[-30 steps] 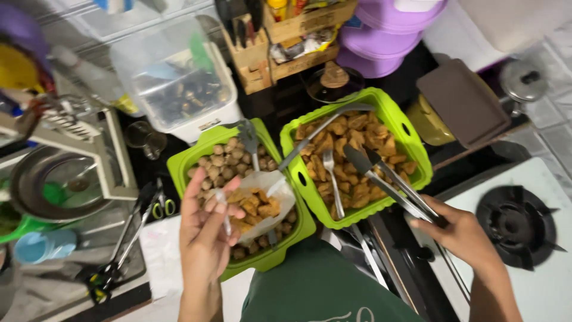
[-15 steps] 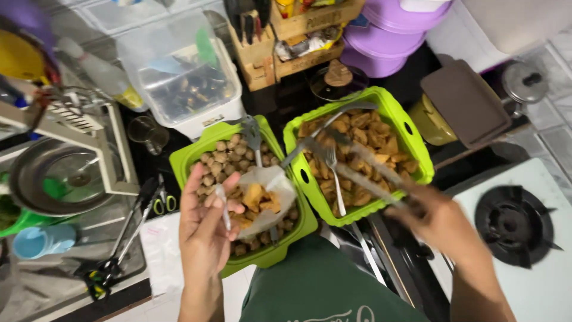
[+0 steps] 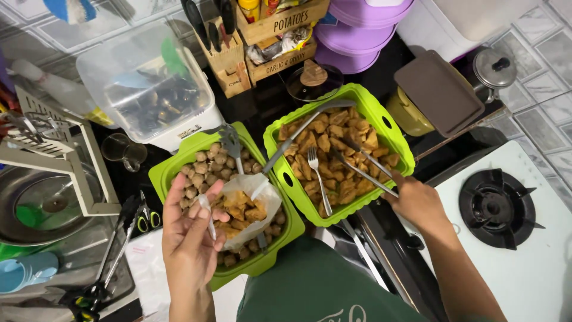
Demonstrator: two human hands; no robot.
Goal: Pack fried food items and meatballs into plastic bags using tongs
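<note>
Head view: left hand (image 3: pixel 192 238) pinches a limp, probably slippery plastic bag (image 3: pixel 253 206) rim; right hand (image 3: pixel 417 203) grips stiff tongs (image 3: pixel 363 167) over the right green basket (image 3: pixel 381 116).

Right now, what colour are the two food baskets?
Bright lime green, both baskets, seen in the head view.

The single head camera looks steeply down, close over the counter (image 3: pixel 536 268) and hands.

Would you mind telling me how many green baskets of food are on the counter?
2. The left green basket holds round balls and the plastic bag beside the left hand. The right green basket holds fried pieces, where the right hand works tongs.
</note>
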